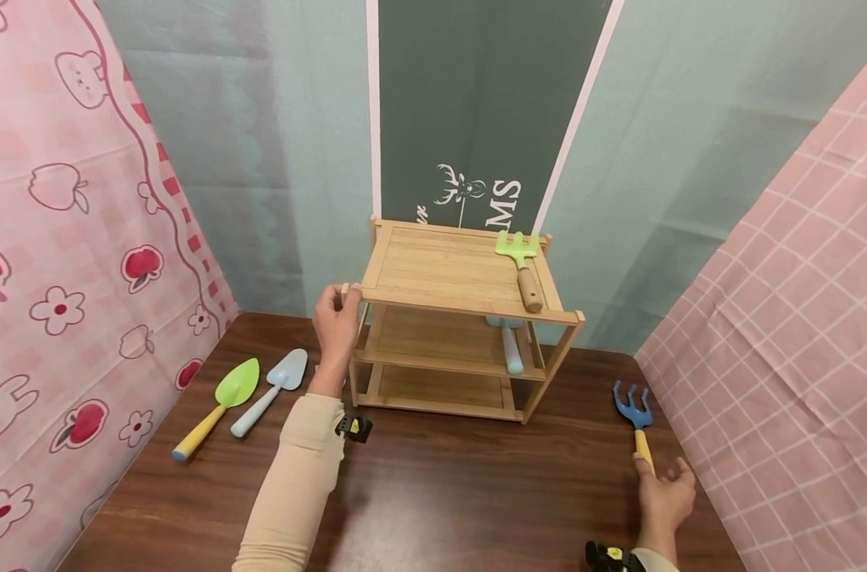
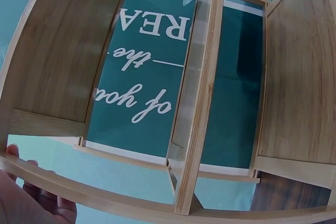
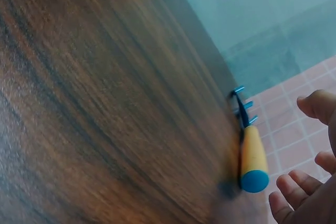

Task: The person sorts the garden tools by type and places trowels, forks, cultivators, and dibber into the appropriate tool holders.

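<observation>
Far beyond the fingers of your left hand (image 1: 336,322) and of your right hand (image 1: 665,492) hangs a blue-green cloth (image 1: 319,159), whose dark middle panel carries white letters and a deer head. A pink cloth (image 1: 54,262) with apples and flowers is well to the left of your left fingers; a pink checked cloth (image 1: 783,278) is just to the right of your right ones. Under both hands there is a brown wooden table (image 1: 433,492).

On it stands the three-level wooden rack (image 1: 447,270), directly at your left fingers: they are curled round its front left top corner and grip it.

To the left of these fingers, and lower, two tools lie on the table: a green trowel (image 1: 217,413) with yellow handle, and, nearer to your wrist, a light-blue trowel (image 1: 267,398).

Your right fingers are spread and hold nothing. Just beside them, the blue rake (image 1: 638,419) lies on the table, its tines pointing away from you; the right wrist view shows a gap between its yellow handle and your fingertips.

To the right of your left fingers, a green rake (image 1: 526,282) with wooden handle lies on the top board. Below it, on the middle shelf, is a light-blue tool (image 1: 512,353), its head partly hidden.
</observation>
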Demonstrator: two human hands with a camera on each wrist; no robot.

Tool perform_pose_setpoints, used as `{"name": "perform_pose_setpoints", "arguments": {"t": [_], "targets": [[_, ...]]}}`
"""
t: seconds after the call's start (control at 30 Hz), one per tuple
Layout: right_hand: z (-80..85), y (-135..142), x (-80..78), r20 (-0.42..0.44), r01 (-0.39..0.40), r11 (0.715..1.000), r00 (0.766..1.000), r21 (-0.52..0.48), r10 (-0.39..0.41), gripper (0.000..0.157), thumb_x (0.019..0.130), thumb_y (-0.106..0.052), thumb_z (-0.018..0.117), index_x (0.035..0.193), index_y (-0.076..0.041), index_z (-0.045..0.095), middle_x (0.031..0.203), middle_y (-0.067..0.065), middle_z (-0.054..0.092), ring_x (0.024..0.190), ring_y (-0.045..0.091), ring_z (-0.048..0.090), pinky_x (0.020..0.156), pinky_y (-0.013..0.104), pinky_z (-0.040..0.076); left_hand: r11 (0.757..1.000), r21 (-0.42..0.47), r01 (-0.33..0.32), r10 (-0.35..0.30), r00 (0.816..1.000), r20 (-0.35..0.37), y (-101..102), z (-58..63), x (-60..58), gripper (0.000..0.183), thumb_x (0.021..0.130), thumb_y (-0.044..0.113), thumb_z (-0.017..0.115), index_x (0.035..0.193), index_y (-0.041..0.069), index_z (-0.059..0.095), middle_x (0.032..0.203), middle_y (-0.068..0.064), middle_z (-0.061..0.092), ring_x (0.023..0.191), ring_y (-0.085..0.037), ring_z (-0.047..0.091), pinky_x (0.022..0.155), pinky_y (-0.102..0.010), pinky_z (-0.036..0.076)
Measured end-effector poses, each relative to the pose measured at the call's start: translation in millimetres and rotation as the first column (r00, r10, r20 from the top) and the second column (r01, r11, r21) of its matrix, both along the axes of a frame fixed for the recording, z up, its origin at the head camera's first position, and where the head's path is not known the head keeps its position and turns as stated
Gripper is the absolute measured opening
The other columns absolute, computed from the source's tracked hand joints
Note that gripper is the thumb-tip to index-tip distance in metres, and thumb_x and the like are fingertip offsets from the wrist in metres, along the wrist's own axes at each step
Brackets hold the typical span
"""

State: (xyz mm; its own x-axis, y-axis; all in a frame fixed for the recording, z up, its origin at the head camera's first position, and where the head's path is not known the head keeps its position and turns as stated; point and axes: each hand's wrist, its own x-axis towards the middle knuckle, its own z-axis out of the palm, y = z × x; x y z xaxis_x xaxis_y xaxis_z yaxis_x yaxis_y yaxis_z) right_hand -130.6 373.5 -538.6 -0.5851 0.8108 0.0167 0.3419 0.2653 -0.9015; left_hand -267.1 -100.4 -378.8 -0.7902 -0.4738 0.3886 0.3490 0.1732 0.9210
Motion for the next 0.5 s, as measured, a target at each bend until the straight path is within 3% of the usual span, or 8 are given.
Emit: {"name": "perform_pose_setpoints", "arguments": {"t": [0.23, 0.5], "targets": [[-10.5, 4, -3.9, 0.024, 0.003, 1.000, 1.000, 0.024, -0.004, 0.083, 0.081, -0.034, 0.067, 0.140, 0.009, 0.026, 0.125, 0.038, 0.035, 0.114, 0.050, 0.035, 0.098, 0.053, 0.025, 1.000, -0.001, 0.007, -0.007, 1.000, -0.004, 0, 0.5, 1.3, 0.021, 0.089, 0.023, 0.058, 0.077, 0.007, 0.052, 0.070, -0.006, 0.043, 0.067, -0.018, 0.041, 0.064, -0.032, 0.032], [-21.5, 12, -9.3, 0.143, -0.025, 1.000, 0.989, 0.002, 0.025, 0.088, 0.081, -0.036, 0.068, 0.141, 0.009, 0.022, 0.129, 0.044, 0.025, 0.121, 0.056, 0.022, 0.102, 0.052, 0.018, 1.000, 0.002, 0.004, -0.004, 1.000, 0.014, 0, 1.2, 1.3, 0.021, 0.089, 0.024, 0.058, 0.078, 0.007, 0.053, 0.070, -0.005, 0.043, 0.067, -0.018, 0.041, 0.064, -0.032, 0.032]]}}
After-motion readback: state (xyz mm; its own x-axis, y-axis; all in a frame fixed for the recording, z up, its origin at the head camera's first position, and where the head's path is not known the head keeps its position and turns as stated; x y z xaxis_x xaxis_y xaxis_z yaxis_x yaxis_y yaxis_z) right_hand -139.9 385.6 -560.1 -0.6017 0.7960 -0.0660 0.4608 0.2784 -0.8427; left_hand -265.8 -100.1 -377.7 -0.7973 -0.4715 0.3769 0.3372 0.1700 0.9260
